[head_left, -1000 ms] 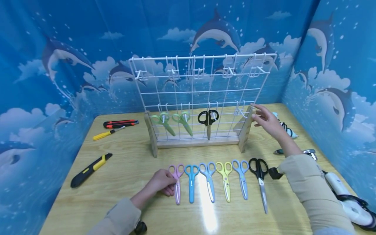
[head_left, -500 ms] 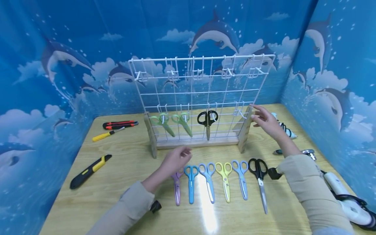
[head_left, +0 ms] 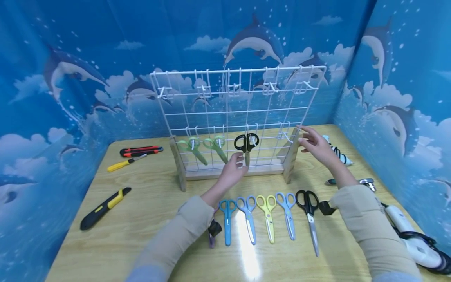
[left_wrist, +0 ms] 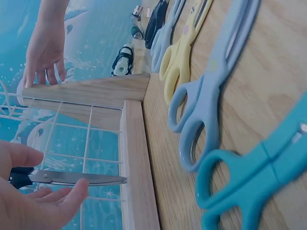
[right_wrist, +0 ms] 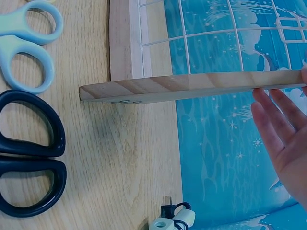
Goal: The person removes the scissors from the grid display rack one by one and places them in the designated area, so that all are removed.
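Note:
Small black-handled scissors (head_left: 246,143) hang blade-down from a hook on the white wire rack (head_left: 234,113). Just below their handles, my left hand (head_left: 231,171) has its fingers spread around the blade; in the left wrist view, gaps show between fingers and scissors blade (left_wrist: 76,178). My right hand (head_left: 317,145) rests its fingertips on the wooden side post (head_left: 291,156) of the rack, fingers fairly straight in the right wrist view. Two green scissors (head_left: 193,149) hang further left. On the table, purple scissors (head_left: 211,241) lie partly hidden by my left sleeve.
Blue scissors (head_left: 227,223), yellow scissors (head_left: 267,219) and large black scissors (head_left: 310,211) lie in a row before the rack. At left are a yellow-black utility knife (head_left: 105,207), a yellow screwdriver (head_left: 121,165) and red-black cutters (head_left: 141,150). A white corded device (head_left: 419,250) lies right.
My left hand has left the purple scissors, moving up and right to the hanging black scissors. My right hand has stayed at the rack's side post.

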`<action>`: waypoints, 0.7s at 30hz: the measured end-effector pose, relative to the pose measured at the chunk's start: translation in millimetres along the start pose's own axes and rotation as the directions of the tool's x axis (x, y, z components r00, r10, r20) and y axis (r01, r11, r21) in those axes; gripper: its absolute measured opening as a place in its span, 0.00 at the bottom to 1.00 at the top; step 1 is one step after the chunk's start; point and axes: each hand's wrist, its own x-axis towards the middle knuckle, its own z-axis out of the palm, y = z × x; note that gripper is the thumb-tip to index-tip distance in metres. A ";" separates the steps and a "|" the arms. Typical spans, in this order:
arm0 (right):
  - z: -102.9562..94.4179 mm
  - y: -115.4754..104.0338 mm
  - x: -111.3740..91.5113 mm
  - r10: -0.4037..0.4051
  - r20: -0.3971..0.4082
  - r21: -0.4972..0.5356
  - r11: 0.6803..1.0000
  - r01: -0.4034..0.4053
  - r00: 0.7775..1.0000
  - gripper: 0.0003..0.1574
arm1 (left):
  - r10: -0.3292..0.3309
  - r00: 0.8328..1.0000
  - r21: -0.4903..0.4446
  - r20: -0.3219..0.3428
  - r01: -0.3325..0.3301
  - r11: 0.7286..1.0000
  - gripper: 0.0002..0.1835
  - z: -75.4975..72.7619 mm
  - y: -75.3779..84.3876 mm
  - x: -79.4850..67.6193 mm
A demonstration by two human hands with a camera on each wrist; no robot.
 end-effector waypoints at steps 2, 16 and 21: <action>0.4 -0.6 0.1 0.001 0.004 0.001 1.000 -0.001 1.000 0.33 | -0.001 1.000 -0.027 -0.010 0.001 1.000 0.28 2.7 0.0 4.4; 1.3 -1.2 0.3 0.000 -0.007 0.001 1.000 0.000 1.000 0.33 | 0.073 0.996 -0.024 -0.060 -0.074 0.997 0.14 6.2 -1.9 9.6; 1.9 0.3 0.0 -0.002 -0.012 -0.004 1.000 0.002 1.000 0.33 | 0.129 0.989 -0.058 -0.069 -0.133 0.989 0.10 7.2 -3.5 5.5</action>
